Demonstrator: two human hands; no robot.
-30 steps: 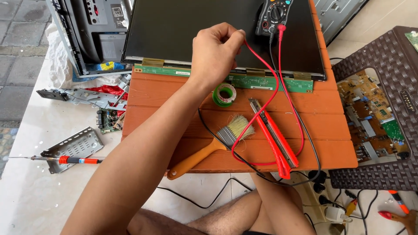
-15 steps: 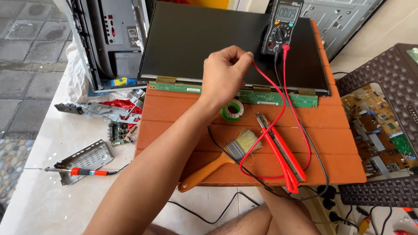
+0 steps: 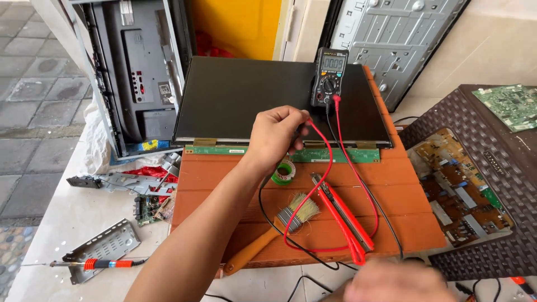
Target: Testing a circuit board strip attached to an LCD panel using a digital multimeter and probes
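Note:
My left hand [image 3: 277, 137] reaches across an orange wooden board [image 3: 391, 184], fingers closed on the red and black test leads [image 3: 321, 140] near the bottom edge of a dark flat screen panel [image 3: 251, 100]. The leads run up to a black multimeter [image 3: 330, 75] lying on the panel. A narrow green circuit strip [image 3: 341, 154] lines the panel's lower edge. My right hand [image 3: 394, 284] is a blur at the bottom edge, near the loop of red lead; its fingers cannot be made out.
On the board lie a green roll [image 3: 286, 172], an orange-handled brush [image 3: 274, 232] and red-handled pliers [image 3: 347, 223]. A red-handled tool [image 3: 106, 263] and a metal bracket [image 3: 103, 245] lie left. A brown circuit board [image 3: 456, 190] sits on a wicker surface [image 3: 503, 246] right.
The view has tilted up, so the multimeter and panel now show fully. My left hand keeps hold of the leads. My right hand has come into view at the bottom.

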